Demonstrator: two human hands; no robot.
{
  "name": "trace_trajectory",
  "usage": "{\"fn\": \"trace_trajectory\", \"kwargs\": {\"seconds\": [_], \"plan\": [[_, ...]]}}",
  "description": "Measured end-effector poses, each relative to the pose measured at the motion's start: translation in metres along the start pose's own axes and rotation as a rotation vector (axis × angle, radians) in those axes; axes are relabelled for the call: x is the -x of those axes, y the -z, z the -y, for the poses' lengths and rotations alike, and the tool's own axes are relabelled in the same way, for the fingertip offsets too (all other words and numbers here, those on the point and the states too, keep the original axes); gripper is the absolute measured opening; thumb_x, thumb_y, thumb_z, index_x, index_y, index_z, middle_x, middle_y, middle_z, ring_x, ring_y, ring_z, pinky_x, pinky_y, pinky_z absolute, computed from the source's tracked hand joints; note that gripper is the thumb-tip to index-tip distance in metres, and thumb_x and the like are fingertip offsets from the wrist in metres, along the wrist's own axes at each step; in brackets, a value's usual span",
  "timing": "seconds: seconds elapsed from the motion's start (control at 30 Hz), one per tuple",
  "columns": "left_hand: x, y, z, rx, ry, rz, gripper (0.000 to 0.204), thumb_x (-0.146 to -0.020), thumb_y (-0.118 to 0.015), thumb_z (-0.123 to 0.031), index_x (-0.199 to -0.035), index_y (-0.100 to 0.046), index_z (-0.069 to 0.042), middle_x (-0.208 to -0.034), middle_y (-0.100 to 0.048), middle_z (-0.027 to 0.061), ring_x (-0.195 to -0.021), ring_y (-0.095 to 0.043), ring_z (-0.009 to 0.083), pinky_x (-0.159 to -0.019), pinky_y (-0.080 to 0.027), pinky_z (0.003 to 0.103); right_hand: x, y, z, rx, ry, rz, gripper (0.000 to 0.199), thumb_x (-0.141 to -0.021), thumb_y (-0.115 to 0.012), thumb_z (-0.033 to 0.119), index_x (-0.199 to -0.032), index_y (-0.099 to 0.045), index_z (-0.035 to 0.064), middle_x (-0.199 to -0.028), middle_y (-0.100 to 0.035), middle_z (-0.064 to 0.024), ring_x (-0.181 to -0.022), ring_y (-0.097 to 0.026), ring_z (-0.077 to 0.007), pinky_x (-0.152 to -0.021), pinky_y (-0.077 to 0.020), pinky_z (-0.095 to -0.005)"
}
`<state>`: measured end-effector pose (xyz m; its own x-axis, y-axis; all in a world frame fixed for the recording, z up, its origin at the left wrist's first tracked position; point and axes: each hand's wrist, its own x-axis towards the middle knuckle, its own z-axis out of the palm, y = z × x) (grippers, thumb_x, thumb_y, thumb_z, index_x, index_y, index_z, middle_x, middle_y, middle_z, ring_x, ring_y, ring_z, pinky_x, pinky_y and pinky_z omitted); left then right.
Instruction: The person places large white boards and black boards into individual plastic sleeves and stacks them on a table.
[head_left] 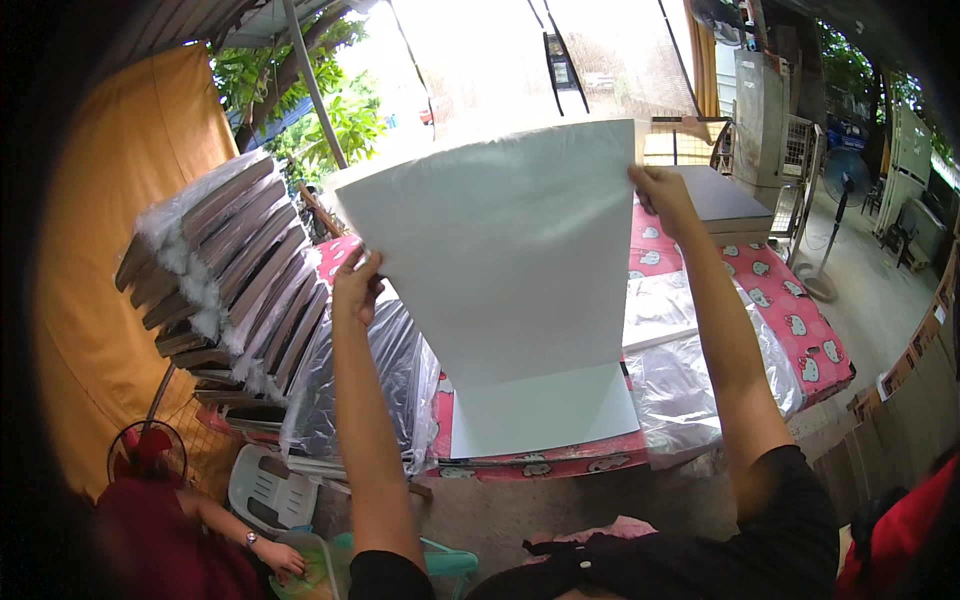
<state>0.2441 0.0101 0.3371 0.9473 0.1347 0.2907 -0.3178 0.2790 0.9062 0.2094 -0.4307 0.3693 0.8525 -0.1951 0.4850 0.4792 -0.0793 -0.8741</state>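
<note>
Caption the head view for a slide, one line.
Left hand and right hand hold up a white sheet over a red-clothed table, beside plastic-wrapped stacks.

Sheet point(510, 270) stands on table point(800, 340); wrapped boards point(230, 270) lean left.

Both forearms were bare, rising from the lower edge of the frame. The left hand point(356, 288) and right hand point(660, 190) wore no gloves or rings. Short black sleeves covered the upper arms, with black clothing at bottom centre.
</note>
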Motion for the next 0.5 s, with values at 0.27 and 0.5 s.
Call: {"fn": "trace_trajectory", "kwargs": {"seconds": [0.27, 0.5], "plan": [[0.062, 0.07, 0.119, -0.553, 0.2, 0.009, 0.04, -0.072, -0.069, -0.017, -0.104, -0.054, 0.001, -0.085, -0.061, 0.0077, -0.075, -0.058, 0.0141, -0.067, -0.046, 0.026, 0.074, 0.034, -0.159, 0.205, -0.291, 0.239, 0.033, -0.076, -0.063, 0.027, -0.094, -0.059, -0.0011, -0.072, -0.057, -0.0014, -0.061, -0.049, -0.0067, -0.053, -0.038, -0.0211], [0.029, 0.03, 0.099, -0.33, -0.066, -0.128, 0.052, -0.074, -0.063, -0.008, -0.119, -0.039, 0.004, -0.093, -0.057, 0.0149, -0.078, -0.057, 0.0177, -0.065, -0.048, 0.029, 0.023, -0.037, -0.116, 0.221, -0.048, -0.228, 0.042, -0.07, -0.066, 0.015, -0.104, -0.047, -0.0013, -0.081, -0.056, -0.0126, -0.066, -0.056, -0.0165, -0.059, -0.0459, -0.0276]]}}
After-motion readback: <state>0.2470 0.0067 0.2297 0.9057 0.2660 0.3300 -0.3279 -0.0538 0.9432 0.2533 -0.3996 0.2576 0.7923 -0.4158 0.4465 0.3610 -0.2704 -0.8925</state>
